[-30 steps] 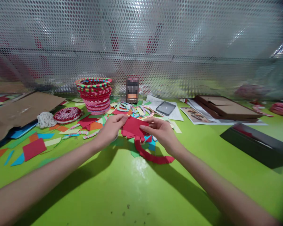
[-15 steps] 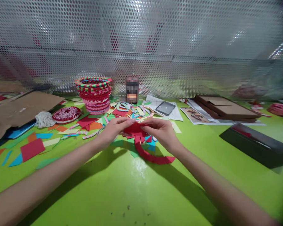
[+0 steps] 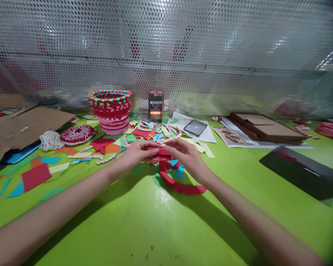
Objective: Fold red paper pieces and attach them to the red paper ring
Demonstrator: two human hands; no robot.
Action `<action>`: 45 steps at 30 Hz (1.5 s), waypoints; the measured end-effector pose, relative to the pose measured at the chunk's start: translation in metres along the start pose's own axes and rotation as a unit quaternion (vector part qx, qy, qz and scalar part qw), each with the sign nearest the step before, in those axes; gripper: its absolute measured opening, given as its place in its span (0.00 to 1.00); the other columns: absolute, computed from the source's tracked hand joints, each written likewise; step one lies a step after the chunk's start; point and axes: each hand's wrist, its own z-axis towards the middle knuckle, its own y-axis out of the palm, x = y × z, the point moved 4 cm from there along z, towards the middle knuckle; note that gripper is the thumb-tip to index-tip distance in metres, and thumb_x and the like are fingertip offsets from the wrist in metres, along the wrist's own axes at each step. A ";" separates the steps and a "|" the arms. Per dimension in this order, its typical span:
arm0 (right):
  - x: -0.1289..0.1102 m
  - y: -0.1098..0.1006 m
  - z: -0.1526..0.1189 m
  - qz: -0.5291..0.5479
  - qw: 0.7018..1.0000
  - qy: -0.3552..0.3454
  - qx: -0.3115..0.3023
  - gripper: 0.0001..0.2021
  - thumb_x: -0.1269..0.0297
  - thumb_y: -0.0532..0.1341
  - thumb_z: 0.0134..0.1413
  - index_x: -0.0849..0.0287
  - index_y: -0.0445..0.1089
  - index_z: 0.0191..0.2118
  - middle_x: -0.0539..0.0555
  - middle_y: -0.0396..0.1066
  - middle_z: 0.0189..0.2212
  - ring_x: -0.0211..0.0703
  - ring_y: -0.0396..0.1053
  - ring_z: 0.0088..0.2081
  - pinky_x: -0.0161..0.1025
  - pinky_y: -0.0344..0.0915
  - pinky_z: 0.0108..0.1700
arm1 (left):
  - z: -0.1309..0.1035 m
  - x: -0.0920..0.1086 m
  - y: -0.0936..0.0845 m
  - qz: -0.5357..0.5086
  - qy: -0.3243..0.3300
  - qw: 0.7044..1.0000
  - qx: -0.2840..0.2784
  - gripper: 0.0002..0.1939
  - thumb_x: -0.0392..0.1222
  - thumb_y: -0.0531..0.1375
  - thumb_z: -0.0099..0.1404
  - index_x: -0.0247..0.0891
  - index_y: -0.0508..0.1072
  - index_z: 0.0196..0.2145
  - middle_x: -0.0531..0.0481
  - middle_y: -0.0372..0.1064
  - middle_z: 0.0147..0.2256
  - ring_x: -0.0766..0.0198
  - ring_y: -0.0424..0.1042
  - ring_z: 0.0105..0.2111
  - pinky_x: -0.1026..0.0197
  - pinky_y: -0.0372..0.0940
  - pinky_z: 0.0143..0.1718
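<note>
A small piece of red paper (image 3: 160, 153) is pinched between both hands, folded into a narrow strip. My left hand (image 3: 135, 156) grips its left end with thumb and fingers. At the other end, the fingers of my right hand (image 3: 186, 154) are closed on the paper. Below them a curved red band (image 3: 180, 187) with a notched edge lies on the green table, its upper end close under the held paper. Small red scraps and a blue paper piece (image 3: 179, 173) lie beside the band.
Coloured paper scraps (image 3: 111, 147) spread behind and left of my hands. A woven basket (image 3: 111, 112), red-and-white disc (image 3: 78, 135) and white yarn (image 3: 51, 140) stand at back left. A dark phone (image 3: 195, 127) lies on paper. A black box (image 3: 302, 171) and brown boards (image 3: 266, 127) are at right.
The red paper, broader and raised half a second ago, is now folded down to a narrower strip. My fingers have come down slightly over it, still holding both ends.
</note>
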 end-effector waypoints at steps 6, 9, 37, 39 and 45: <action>0.017 0.001 0.007 0.002 0.999 0.037 -0.001 0.11 0.56 0.66 0.47 0.59 0.76 0.30 0.53 0.75 0.26 0.41 0.71 0.27 0.40 0.68 0.32 | -0.001 0.000 0.000 0.020 0.008 1.000 -0.001 0.13 0.37 0.68 0.53 0.34 0.76 0.38 0.46 0.77 0.37 0.63 0.76 0.35 0.56 0.69 0.45; 0.017 -0.002 0.009 -0.017 1.000 0.018 0.004 0.10 0.57 0.66 0.47 0.59 0.77 0.30 0.53 0.76 0.26 0.42 0.71 0.28 0.40 0.67 0.32 | -0.001 0.001 0.000 0.024 0.005 1.000 0.002 0.15 0.38 0.69 0.52 0.34 0.76 0.38 0.46 0.77 0.35 0.63 0.76 0.34 0.56 0.69 0.44; 0.003 0.013 -0.014 -0.049 0.984 -0.163 0.057 0.07 0.66 0.67 0.49 0.55 0.76 0.37 0.54 0.74 0.38 0.42 0.73 0.38 0.39 0.71 0.37 | -0.005 0.012 0.000 0.089 0.141 0.982 0.088 0.05 0.39 0.65 0.53 0.35 0.73 0.26 0.51 0.74 0.26 0.62 0.74 0.31 0.58 0.70 0.38; 0.001 0.013 -0.019 -0.120 0.962 -0.235 0.075 0.06 0.69 0.64 0.53 0.55 0.77 0.37 0.56 0.73 0.40 0.42 0.72 0.40 0.40 0.70 0.38 | -0.004 0.012 -0.001 0.086 0.149 0.981 0.085 0.06 0.39 0.66 0.54 0.35 0.74 0.29 0.49 0.75 0.30 0.61 0.74 0.35 0.58 0.68 0.42; -0.003 0.016 -0.032 -0.398 0.820 -0.386 0.139 0.10 0.71 0.58 0.59 0.59 0.78 0.37 0.54 0.72 0.26 0.36 0.65 0.24 0.33 0.60 0.24 | -0.002 0.001 -0.003 -0.048 0.056 0.993 0.090 0.21 0.36 0.70 0.50 0.37 0.72 0.43 0.43 0.72 0.47 0.61 0.73 0.43 0.61 0.68 0.42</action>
